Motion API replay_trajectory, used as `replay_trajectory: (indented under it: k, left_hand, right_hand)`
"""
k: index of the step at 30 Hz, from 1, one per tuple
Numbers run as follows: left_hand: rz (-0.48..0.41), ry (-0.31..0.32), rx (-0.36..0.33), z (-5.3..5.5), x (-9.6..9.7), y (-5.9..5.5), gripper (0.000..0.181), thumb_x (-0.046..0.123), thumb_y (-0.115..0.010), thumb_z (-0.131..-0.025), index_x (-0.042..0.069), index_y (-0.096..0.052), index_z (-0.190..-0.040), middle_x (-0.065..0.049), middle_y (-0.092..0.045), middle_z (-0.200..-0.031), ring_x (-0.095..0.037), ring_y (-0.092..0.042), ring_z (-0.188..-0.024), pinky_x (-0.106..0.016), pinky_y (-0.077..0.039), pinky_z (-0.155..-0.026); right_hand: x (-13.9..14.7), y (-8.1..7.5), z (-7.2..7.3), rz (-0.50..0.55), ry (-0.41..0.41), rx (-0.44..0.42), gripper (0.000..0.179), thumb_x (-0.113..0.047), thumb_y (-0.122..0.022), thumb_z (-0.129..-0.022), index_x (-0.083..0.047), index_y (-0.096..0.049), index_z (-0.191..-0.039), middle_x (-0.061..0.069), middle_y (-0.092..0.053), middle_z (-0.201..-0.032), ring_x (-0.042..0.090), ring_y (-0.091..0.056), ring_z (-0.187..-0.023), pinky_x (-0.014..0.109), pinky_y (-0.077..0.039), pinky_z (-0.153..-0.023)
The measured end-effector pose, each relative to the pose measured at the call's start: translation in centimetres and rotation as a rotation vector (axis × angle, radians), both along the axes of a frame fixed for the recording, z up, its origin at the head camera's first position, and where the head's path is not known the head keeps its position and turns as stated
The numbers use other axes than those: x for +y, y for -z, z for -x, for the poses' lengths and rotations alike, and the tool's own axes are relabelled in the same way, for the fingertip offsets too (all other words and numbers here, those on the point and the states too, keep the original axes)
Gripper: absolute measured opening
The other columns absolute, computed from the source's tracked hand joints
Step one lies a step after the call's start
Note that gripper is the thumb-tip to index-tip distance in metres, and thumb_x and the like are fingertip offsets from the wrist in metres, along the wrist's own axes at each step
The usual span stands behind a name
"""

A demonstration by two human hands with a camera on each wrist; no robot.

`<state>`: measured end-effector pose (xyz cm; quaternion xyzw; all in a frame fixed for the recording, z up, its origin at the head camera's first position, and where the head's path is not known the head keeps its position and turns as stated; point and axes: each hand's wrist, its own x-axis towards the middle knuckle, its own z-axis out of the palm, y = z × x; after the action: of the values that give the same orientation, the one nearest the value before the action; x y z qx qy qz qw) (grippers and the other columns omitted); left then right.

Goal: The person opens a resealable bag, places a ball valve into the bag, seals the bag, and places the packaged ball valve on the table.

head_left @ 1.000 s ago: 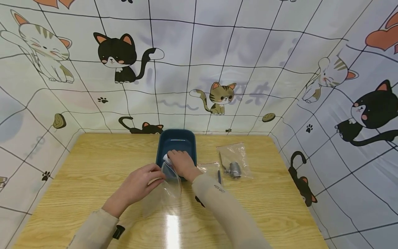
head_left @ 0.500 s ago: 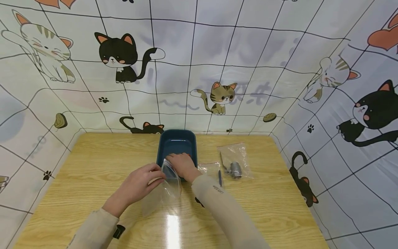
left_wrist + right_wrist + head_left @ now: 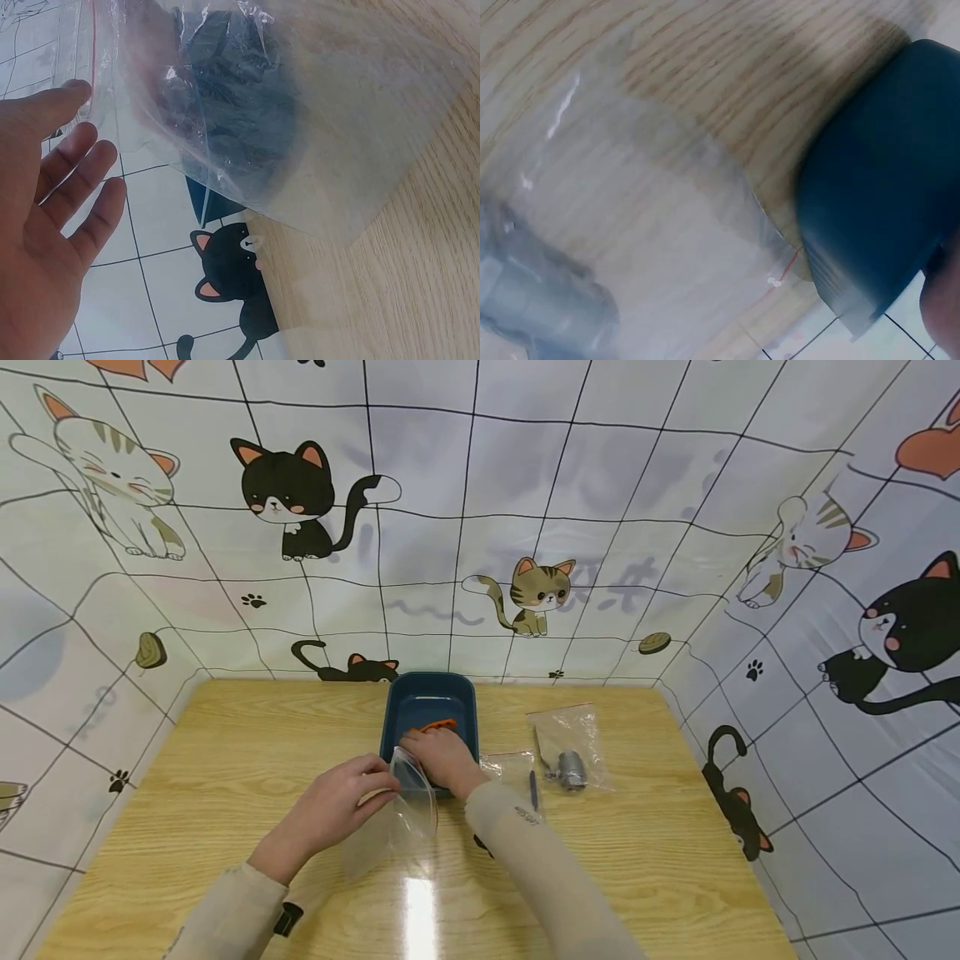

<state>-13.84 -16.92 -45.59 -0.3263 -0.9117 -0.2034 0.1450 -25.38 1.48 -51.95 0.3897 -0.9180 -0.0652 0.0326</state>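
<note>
My left hand (image 3: 337, 802) pinches the rim of a clear zip-lock bag (image 3: 412, 810), whose mouth stands open beside the tray. In the left wrist view, the bag (image 3: 345, 150) hangs from the thumb and fingertips, with a red line along its top edge. My right hand (image 3: 442, 758) reaches into a dark blue tray (image 3: 390, 718), close to the bag's mouth. Just past its knuckles shows a bright orange object (image 3: 438, 725), mostly hidden. The fingertips are covered, so whether they hold it I cannot tell.
Right of the tray lies a clear bag (image 3: 573, 727) with a grey metal cylindrical part (image 3: 572, 770). A second clear bag (image 3: 506, 766) with a dark slim item (image 3: 533, 789) lies partly behind the right sleeve. Cat-print curtains (image 3: 427, 552) enclose the table (image 3: 262, 735).
A white item at my right fingertips has gone from sight. An orange object now shows beyond the right hand in the tray. My left hand still holds the bag in place.
</note>
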Motion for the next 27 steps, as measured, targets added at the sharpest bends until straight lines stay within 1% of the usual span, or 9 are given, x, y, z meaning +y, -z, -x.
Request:
replay_trajectory:
  k: [2,5,9,14,17,22,27]
  left_hand:
    - [0.0,0.0,-0.002,0.0,0.0,0.0,0.011,0.022,-0.076,-0.085,0.025,-0.074,-0.095,0.011,-0.061,-0.095,-0.002,-0.057,-0.08,-0.024,-0.051,-0.069]
    - [0.001,-0.001,-0.002,0.1,0.1,0.0,0.011,0.022,-0.076,-0.085,0.026,-0.074,-0.095,0.011,-0.061,-0.095,-0.002,-0.057,-0.08,-0.024,-0.051,-0.069]
    - [0.005,-0.003,0.004,0.2,0.1,0.1,0.011,0.021,-0.076,-0.085,0.025,-0.074,-0.096,0.011,-0.061,-0.095,-0.002,-0.057,-0.081,-0.024,-0.051,-0.07]
    - [0.01,-0.008,0.012,0.4,0.3,0.1,0.01,0.021,-0.075,-0.086,0.024,-0.074,-0.095,0.01,-0.061,-0.094,-0.003,-0.057,-0.082,-0.026,-0.052,-0.071]
    - [0.014,-0.01,0.004,0.5,0.5,0.1,0.01,0.021,-0.074,-0.086,0.025,-0.074,-0.095,0.011,-0.061,-0.093,-0.003,-0.057,-0.081,-0.025,-0.051,-0.07]
    - [0.026,-0.021,-0.012,0.7,0.9,0.2,0.01,0.021,-0.074,-0.087,0.026,-0.074,-0.095,0.011,-0.06,-0.093,-0.002,-0.055,-0.079,-0.024,-0.05,-0.069]
    - [0.027,-0.022,-0.007,0.9,1.2,0.1,0.01,0.021,-0.075,-0.086,0.025,-0.074,-0.095,0.009,-0.061,-0.093,-0.003,-0.055,-0.078,-0.024,-0.051,-0.069]
  right_hand:
    - [0.2,-0.3,0.0,0.013,0.001,0.02,0.029,-0.022,-0.053,-0.101,-0.029,-0.058,-0.129,-0.011,-0.062,-0.129,0.015,-0.066,-0.103,0.03,-0.054,-0.088]
    - [0.5,-0.9,-0.1,0.01,0.009,0.038,0.033,-0.021,-0.057,-0.099,-0.03,-0.058,-0.131,-0.011,-0.06,-0.134,0.015,-0.065,-0.108,0.03,-0.053,-0.092]
    - [1.0,-1.8,-0.3,0.008,0.018,0.025,0.04,-0.022,-0.062,-0.097,-0.03,-0.056,-0.135,-0.011,-0.056,-0.14,0.015,-0.062,-0.117,0.031,-0.05,-0.099]
    - [2.0,-2.7,-0.4,0.027,0.025,0.019,0.042,-0.02,-0.06,-0.097,-0.029,-0.054,-0.138,-0.01,-0.053,-0.144,0.016,-0.058,-0.123,0.033,-0.047,-0.104]
    - [2.7,-3.3,-0.6,0.045,0.025,0.047,0.042,-0.018,-0.06,-0.097,-0.029,-0.054,-0.138,-0.01,-0.052,-0.145,0.016,-0.058,-0.124,0.033,-0.047,-0.104]
    - [3.9,-4.4,-1.2,0.099,-0.002,0.088,0.043,-0.015,-0.061,-0.096,-0.027,-0.055,-0.137,-0.008,-0.054,-0.144,0.017,-0.059,-0.122,0.033,-0.048,-0.102]
    - [4.9,-5.4,-1.6,0.119,0.0,0.106,0.043,-0.014,-0.058,-0.098,-0.028,-0.054,-0.138,-0.01,-0.052,-0.145,0.017,-0.058,-0.122,0.035,-0.048,-0.102]
